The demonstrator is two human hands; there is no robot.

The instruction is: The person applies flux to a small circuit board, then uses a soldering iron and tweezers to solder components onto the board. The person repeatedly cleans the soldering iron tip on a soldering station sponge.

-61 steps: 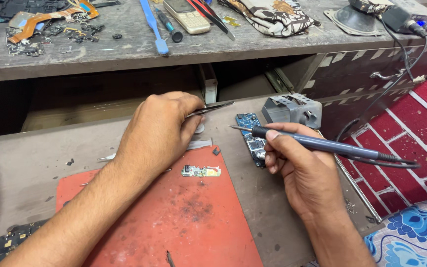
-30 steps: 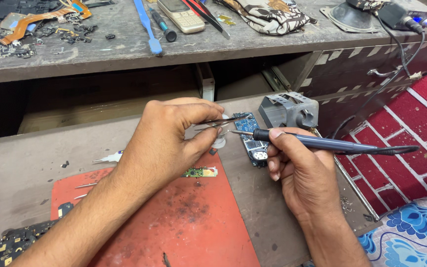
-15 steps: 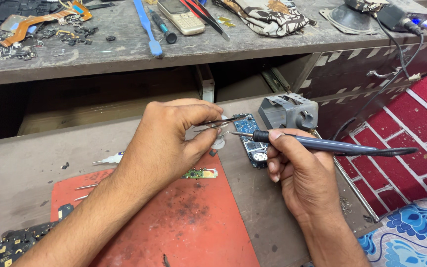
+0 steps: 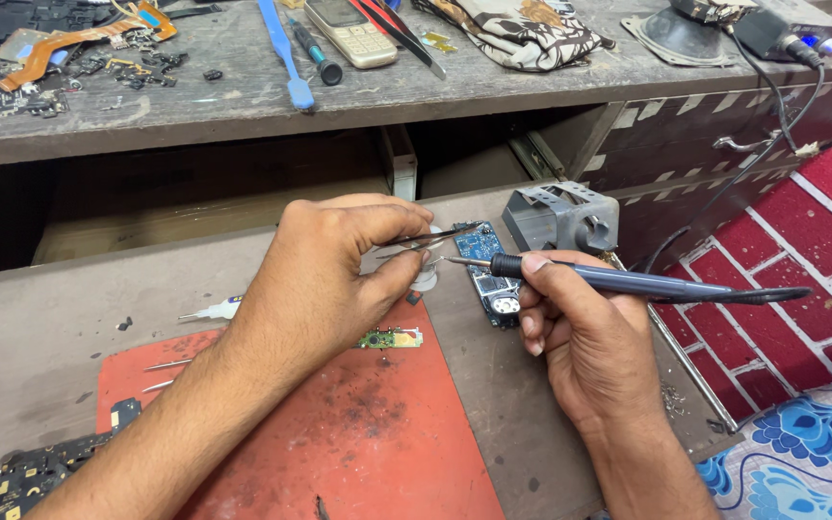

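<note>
My left hand (image 4: 325,274) pinches a pair of thin metal tweezers (image 4: 430,238), their tips reaching over the top of a small blue circuit board (image 4: 488,276) that lies on the pulled-out drawer top. My right hand (image 4: 585,342) grips a blue soldering iron (image 4: 628,282) like a pen, its tip pointing left just above the board, near the tweezers. A small white round piece (image 4: 424,279) sits under my left fingers. A small green board (image 4: 389,338) lies on the red mat (image 4: 358,443).
A grey metal iron stand (image 4: 560,217) sits right of the board. On the upper bench lie a keypad phone (image 4: 349,34), a blue tool (image 4: 286,53), a patterned cloth (image 4: 522,34) and loose parts (image 4: 69,53). Black board scraps (image 4: 21,472) lie bottom left.
Two seconds ago my left hand was lower and the tweezers pointed at the stand; since then it rose and brought the tweezers to the blue board. Little differs over the last half second.
</note>
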